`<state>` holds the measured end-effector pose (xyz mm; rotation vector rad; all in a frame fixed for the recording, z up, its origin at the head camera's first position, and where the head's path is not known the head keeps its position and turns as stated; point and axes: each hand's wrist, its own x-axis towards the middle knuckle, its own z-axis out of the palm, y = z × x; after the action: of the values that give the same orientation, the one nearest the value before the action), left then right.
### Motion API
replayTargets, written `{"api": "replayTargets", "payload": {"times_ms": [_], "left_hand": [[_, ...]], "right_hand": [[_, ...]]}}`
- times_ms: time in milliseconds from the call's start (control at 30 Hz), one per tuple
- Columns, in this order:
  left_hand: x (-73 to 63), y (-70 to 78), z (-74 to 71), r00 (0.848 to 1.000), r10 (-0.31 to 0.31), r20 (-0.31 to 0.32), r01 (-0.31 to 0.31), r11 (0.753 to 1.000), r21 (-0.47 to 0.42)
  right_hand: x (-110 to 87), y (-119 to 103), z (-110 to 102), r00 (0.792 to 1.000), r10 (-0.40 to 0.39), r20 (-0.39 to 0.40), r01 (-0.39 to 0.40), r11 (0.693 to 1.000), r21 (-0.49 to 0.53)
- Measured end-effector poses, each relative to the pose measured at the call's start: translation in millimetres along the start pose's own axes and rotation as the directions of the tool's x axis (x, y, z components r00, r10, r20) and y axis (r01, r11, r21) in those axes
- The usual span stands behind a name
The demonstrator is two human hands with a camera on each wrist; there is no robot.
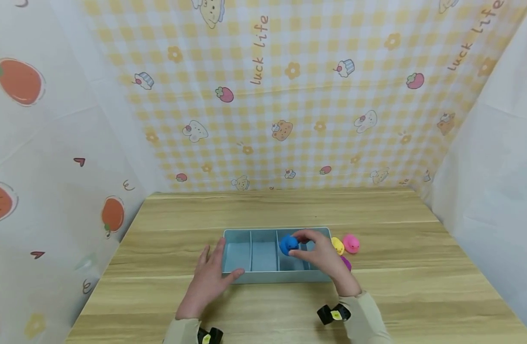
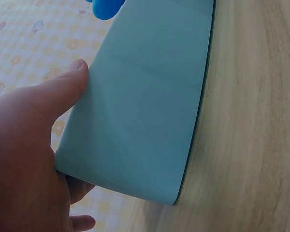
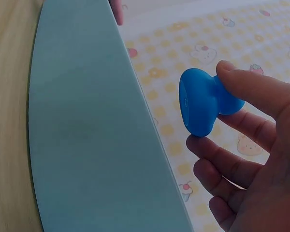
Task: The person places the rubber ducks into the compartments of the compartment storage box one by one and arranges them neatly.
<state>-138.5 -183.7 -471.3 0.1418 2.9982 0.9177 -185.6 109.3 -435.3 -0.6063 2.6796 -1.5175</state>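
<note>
A light blue divided box (image 1: 263, 277) sits on the wooden table, its compartments in a row. My right hand (image 1: 323, 253) pinches a blue toy duck (image 1: 288, 244) between thumb and fingers over the compartments towards the right. In the right wrist view the blue duck (image 3: 199, 102) is tipped sideways, flat base facing the box side. My left hand (image 1: 209, 279) rests at the box's left end, fingers extended along the end wall. Its thumb (image 2: 70, 87) lies at the front rim in the left wrist view.
Right of the box lie a yellow toy duck (image 1: 338, 245), a pink one (image 1: 351, 243) and a purple toy (image 1: 346, 263) partly hidden by the right wrist. Patterned cloth (image 1: 289, 105) hangs behind the table (image 1: 194, 210), with white cloth at both sides.
</note>
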Motion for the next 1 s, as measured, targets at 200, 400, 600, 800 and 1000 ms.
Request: {"api": "replayTargets", "payload": {"times_ms": [200,400,600,800,1000], "left_hand": [[0.2,0.4,-0.6,1.000,-0.007,0.008,0.008,1.000,-0.020],[0.4,-0.1,-0.2,1.000,-0.019,0.013,0.019,0.999,-0.034],[-0.2,0.9,-1.6,1.000,-0.022,0.011,0.023,0.999,-0.031],[-1.0,2.2,-3.7,1.000,-0.025,0.017,0.026,0.999,-0.032],[-1.3,1.2,-2.9,1.000,-0.027,0.011,0.027,0.999,-0.017]], "right_hand": [[4.5,-9,11,1.000,0.004,0.028,-0.004,1.000,0.000],[9.5,-18,21,0.999,0.014,0.043,-0.015,0.999,0.030],[15.0,-23,32,0.999,0.014,0.047,-0.015,1.000,0.020],[20.6,-28,43,0.996,-0.015,0.089,0.012,0.999,0.034],[26.0,-35,53,0.993,-0.048,0.112,0.045,0.998,0.032]]}}
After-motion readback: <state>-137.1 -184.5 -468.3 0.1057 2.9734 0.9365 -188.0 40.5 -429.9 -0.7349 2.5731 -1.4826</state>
